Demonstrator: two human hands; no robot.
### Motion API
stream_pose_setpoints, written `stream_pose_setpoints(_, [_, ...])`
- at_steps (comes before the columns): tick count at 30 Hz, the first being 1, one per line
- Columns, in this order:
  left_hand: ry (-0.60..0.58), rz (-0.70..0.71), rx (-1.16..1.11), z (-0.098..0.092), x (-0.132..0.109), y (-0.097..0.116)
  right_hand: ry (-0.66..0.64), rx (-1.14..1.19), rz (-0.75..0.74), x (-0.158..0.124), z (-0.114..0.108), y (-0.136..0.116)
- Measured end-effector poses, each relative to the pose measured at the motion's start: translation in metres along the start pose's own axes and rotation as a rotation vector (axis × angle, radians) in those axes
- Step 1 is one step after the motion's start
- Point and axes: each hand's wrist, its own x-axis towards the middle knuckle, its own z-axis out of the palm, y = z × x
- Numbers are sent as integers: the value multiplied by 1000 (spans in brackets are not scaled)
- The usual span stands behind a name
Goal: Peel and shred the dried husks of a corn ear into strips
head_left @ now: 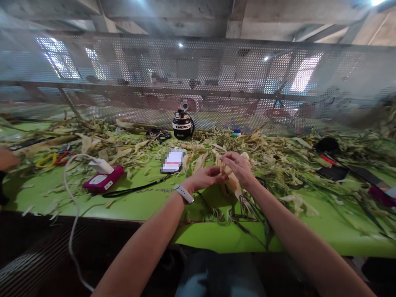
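Dry, pale corn husk (234, 186) hangs between my two hands above the green tabletop, its frayed lower strands trailing towards the front edge. My left hand (208, 178), with a white band at the wrist, pinches the upper part of the husk with thumb and forefinger. From the other side, my right hand (239, 166) is closed on the top of the same husk, its fingertips close to the left ones. The exact grip is partly hidden by the fingers. Loose husk strips (272, 165) lie around both hands.
A phone (173, 161), a black bottle (182, 125), and a purple power block (103, 179) with a white charger (101, 166) and cable stand on the table. Scissors (46, 161) lie left, near another person's hand (8, 159). A perforated metal screen (204, 66) rises behind.
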Motion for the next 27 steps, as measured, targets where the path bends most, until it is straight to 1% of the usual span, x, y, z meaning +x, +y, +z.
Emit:
stream_pose_setpoints(3, [89,42,-38,-1,3,-2,-34,-97,-121,-2,2,-2])
stream_pose_setpoints(5, [129,80,-36,-2,4,-2,-18,-79,-140,-2,5,-1])
stream_pose_setpoints(9, [127,92,-32,-2,2,2,25,110,-85,-1,8,1])
stream_pose_setpoints(12, [155,52,-27,-3,1,2,54,253,25,-1,10,-2])
stream_pose_setpoints(14, [161,50,-22,-4,1,1,53,341,109,-2,11,-5])
stream_pose_setpoints(17, [152,65,-48,-4,1,0,41,461,206,-3,13,-7])
stream_pose_setpoints(20, [116,34,-57,-1,-1,4,29,546,284,-3,13,-6])
stream_pose_setpoints(23, [39,-15,-7,1,-5,8,25,539,329,-3,11,-4])
stream_pose_setpoints(27, [-48,-32,26,2,-7,9,17,504,359,-4,9,-4])
